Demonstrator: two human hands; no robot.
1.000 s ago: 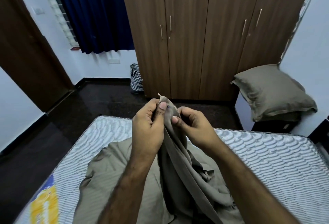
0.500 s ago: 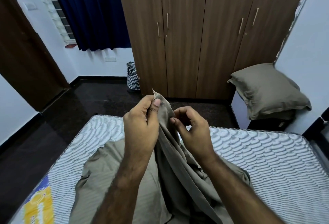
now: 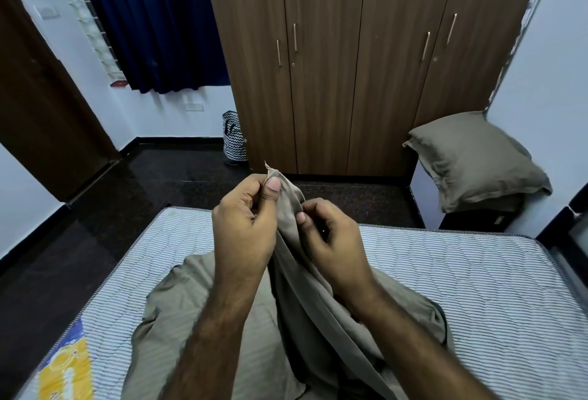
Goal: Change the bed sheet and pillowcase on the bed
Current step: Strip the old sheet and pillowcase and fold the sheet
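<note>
A grey-brown bed sheet [image 3: 305,313] lies bunched on the bare striped mattress [image 3: 461,272]. My left hand [image 3: 243,224] pinches a corner of the sheet between thumb and fingers and holds it up. Just to its right, my right hand [image 3: 331,240] grips the sheet's edge a little lower, fingers curled around the cloth. The fabric hangs down between my forearms to the mattress. A pillow [image 3: 474,161] in a matching grey-brown case rests on a low stand at the right, beside the wall.
A brown wardrobe [image 3: 350,65] with closed doors stands beyond the foot of the bed. A zigzag-patterned bag [image 3: 234,138] sits on the dark floor beside it. A blue curtain [image 3: 149,21] hangs at back left, and a dark door [image 3: 41,107] is at left.
My right hand has slid slightly down and along the sheet's edge, away from the corner. My left hand keeps its pinch on the corner.
</note>
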